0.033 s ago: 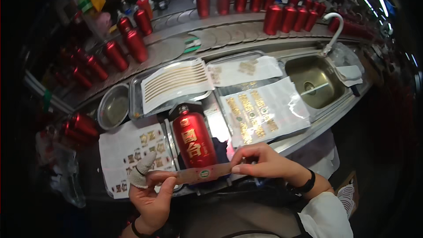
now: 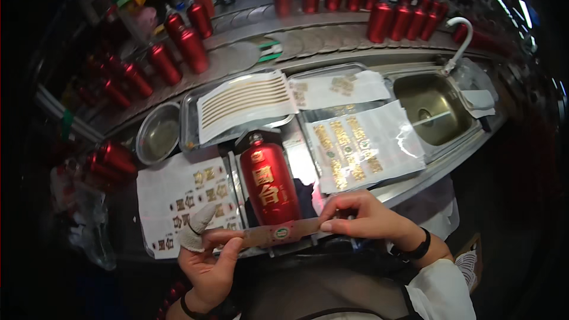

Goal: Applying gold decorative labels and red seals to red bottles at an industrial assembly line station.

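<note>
A translucent decal strip (image 2: 281, 233) with a round green-and-white emblem is stretched level across the lower end of a red bottle (image 2: 269, 178). My left hand (image 2: 208, 266) pinches its left end between thumb and fingers; a pale fabric cover sits on one finger. At the other end, my right hand (image 2: 361, 219) pinches it between thumb and forefinger. The bottle lies with its neck pointing away from me, gold lettering on its front, on a holder with dark cloth at its side. Whether the strip touches the bottle cannot be made out.
White decal sheets flank the bottle, one on the left (image 2: 178, 184) and one on the right (image 2: 388, 142). Behind are a tray with a striped sheet (image 2: 243, 104), a metal bowl (image 2: 159, 133), a sink (image 2: 430, 112) with faucet (image 2: 463, 41), and red bottles (image 2: 192, 50) along a slatted conveyor (image 2: 302, 44).
The bottle, sheets and sink sit slightly farther right and mostly a little higher in view. Both hands keep their pinch on the strip, which also appears slightly farther right.
</note>
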Tool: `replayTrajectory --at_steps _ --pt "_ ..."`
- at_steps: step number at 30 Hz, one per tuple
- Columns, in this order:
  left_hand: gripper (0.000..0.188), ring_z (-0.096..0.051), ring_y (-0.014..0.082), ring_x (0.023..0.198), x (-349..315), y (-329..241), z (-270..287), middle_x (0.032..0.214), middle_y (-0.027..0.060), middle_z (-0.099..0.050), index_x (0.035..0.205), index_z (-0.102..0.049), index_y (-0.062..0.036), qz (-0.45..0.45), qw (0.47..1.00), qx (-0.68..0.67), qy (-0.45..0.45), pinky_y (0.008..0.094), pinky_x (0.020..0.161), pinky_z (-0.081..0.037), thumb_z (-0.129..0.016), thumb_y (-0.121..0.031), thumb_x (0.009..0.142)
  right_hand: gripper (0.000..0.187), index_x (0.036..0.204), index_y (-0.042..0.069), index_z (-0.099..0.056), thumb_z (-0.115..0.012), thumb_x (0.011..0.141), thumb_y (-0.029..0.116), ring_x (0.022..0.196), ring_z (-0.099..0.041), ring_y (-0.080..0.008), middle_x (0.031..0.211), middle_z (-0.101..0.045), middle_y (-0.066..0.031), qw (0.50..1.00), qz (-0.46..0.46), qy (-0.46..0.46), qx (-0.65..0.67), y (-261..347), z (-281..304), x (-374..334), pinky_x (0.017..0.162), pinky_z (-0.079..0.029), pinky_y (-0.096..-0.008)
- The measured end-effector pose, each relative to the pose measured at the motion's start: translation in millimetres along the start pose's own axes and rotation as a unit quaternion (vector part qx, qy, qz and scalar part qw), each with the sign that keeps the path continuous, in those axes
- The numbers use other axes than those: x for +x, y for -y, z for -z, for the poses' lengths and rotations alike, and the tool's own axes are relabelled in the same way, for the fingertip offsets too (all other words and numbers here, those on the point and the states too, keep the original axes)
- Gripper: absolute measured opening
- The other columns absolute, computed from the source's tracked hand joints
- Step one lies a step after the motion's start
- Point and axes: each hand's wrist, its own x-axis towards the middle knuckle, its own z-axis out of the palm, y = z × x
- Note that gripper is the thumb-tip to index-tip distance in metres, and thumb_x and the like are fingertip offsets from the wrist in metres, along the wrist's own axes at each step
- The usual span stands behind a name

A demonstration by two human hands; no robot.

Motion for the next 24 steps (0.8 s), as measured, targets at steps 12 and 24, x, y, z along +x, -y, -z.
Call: replayTrajectory --at_steps 12,24 --pt "0.04 -0.067 0.0133 0.082 -9.6 47.6 15.0 0.091 0.0097 -0.07 0.128 -0.053 0.0081 0.092 0.994 -0.054 -0.006 0.0266 0.077 -0.055 -0.064 0.002 0.091 0.012 0.084 0.001 -0.067 -0.071 0.088 0.012 0.065 -0.05 -0.0021 0.072 -0.059 0.0034 0.994 -0.059 -0.075 -0.051 3.7 -9.0 11.7 0.057 -0.04 -0.0202" --pt "0.05 -0.065 0.0103 0.081 3.4 83.4 18.4 0.087 0.0059 -0.068 0.137 -0.046 0.0055 0.141 0.989 -0.04 -0.003 0.0248 0.077 -0.054 -0.063 0.004 0.09 0.017 0.083 0.001 -0.065 -0.072 0.087 0.016 0.062 -0.049 -0.0031 0.068 -0.059 0.0028 0.984 -0.086 -0.114 -0.105 -14.1 -11.7 28.0 0.055 -0.04 -0.0221"
